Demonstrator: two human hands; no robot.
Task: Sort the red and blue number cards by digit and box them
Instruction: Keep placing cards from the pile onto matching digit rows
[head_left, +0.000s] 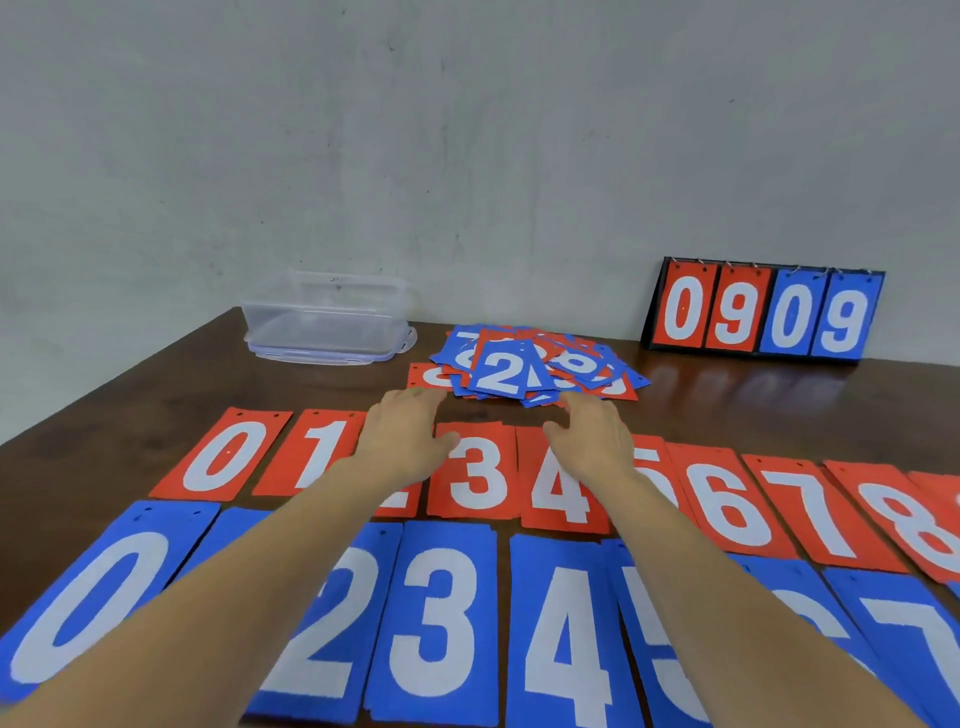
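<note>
Presently both arms stretch forward over a dark wooden table (156, 384) toward a loose pile of number cards (571, 364), red and blue mixed, lying in the middle of the far half. A blue 2 card (501, 371) lies on top of the pile, face up. The left hand (402, 436) is palm down with its fingers straight and relaxed, holding nothing; its fingertips are at the pile's near left edge, though contact cannot be made out. The right hand (592, 441) is likewise released and empty, fingers spread, its tips just short of the pile's near edge.

Under the forearms lies a row of red cards (475, 483), running from 0 on the left to 8 on the right, with the 2 and 5 partly hidden by the arms. Nearer the person lies a row of blue cards (436, 623), from 0 to 7 in view. A clear plastic box (324, 317) stands open at the table's far left, against the grey wall (467, 156). A flip scoreboard (763, 312) showing 0909 stands far right.
</note>
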